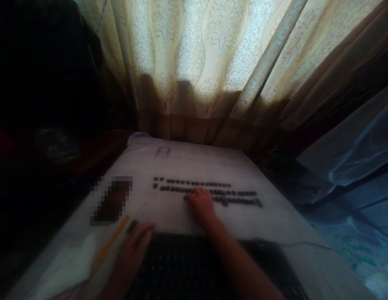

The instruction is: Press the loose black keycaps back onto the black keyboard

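Observation:
Rows of small black keycaps (194,183) lie on the pale cloth-covered table (181,162). My right hand (202,204) is over the lower rows, its fingertips closed on a dark keycap (185,198) at the left end of the lowest row. A dark keyboard (172,258) lies nearest me, partly under my right forearm; its surface is too dim to make out well. My left hand (139,237) rests by the keyboard's upper left corner, fingers stretched out and slightly blurred. Just beyond it is a small black block (132,226).
A long orange tool (114,236) lies left of my left hand, beside a whitish sheet or cloth (69,266). A blurred-out brown patch (114,200) is further up. A cable (306,243) runs right from the keyboard. Patterned curtains (197,62) hang behind the table.

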The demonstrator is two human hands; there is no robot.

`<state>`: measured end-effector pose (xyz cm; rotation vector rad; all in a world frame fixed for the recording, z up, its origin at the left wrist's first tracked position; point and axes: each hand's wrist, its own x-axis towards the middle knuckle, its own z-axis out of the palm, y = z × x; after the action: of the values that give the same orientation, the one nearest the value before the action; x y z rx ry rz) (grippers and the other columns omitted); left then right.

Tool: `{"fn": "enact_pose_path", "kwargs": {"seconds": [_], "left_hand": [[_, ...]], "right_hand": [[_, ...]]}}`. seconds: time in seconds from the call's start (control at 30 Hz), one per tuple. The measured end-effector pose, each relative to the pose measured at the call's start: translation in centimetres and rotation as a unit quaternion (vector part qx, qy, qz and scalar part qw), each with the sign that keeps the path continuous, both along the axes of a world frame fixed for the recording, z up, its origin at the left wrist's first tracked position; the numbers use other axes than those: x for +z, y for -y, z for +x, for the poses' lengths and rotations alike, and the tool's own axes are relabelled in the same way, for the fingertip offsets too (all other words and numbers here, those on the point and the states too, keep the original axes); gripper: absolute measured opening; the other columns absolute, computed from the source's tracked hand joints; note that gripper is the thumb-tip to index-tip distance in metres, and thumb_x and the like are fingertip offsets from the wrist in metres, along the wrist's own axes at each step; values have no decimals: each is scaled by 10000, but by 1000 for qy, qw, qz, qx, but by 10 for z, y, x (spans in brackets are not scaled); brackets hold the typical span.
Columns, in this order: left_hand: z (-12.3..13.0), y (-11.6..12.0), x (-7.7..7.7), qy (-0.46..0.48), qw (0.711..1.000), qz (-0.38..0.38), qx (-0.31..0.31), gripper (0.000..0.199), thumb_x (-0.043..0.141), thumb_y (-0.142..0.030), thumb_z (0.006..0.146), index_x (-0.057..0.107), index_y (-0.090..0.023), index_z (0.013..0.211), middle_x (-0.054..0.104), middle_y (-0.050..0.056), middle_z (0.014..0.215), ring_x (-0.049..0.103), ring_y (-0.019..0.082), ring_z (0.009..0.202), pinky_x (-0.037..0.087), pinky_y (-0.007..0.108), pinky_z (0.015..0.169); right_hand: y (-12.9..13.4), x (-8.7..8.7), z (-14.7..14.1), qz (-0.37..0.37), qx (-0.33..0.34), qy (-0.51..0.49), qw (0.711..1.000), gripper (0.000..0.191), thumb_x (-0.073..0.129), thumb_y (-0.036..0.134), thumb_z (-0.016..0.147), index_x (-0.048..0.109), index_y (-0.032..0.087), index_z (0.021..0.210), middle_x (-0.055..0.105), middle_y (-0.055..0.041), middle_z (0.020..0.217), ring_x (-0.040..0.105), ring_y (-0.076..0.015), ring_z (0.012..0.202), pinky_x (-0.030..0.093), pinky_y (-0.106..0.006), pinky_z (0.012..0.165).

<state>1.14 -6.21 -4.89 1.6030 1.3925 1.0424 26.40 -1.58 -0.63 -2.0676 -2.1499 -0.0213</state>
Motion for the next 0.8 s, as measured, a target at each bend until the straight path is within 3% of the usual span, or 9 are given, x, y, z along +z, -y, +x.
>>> {"fn": "enact_pose_path", "kwargs": {"seconds": [0.17,0.47,0.63,0.8], "left_hand": [[1,1,3,2,1000,4,-10,388,543,-522,821,773,-242,961,778,54,998,721,266,985,548,394,949],[3,1,9,-7,1000,15,-15,363,541,-501,819,766,-237,927,777,57,968,726,262,950,565,397,915],[4,1,8,-13,1000,10,-20,359,534,-498,825,757,-242,943,773,52,984,717,261,965,556,399,927],[4,2,10,-18,999,11,-26,366,530,-500,817,753,-234,930,770,60,981,709,267,976,549,407,932]], "right_hand": [[-10,-5,-3,-1,7,13,1000,214,580,238,929,755,218,1050,655,-134,1245,533,-308,1164,367,-449,971],[-1,-4,-8,6,30,-18,999,166,617,210,905,778,211,944,645,-136,1301,488,-322,1243,328,-499,1041],[16,1,-7,16,30,-68,997,162,629,201,896,765,202,983,665,-125,1276,520,-315,1224,359,-482,1036],[53,1,6,18,9,-136,990,182,632,179,886,743,200,1029,728,-98,1107,629,-260,1066,466,-406,944]]}}
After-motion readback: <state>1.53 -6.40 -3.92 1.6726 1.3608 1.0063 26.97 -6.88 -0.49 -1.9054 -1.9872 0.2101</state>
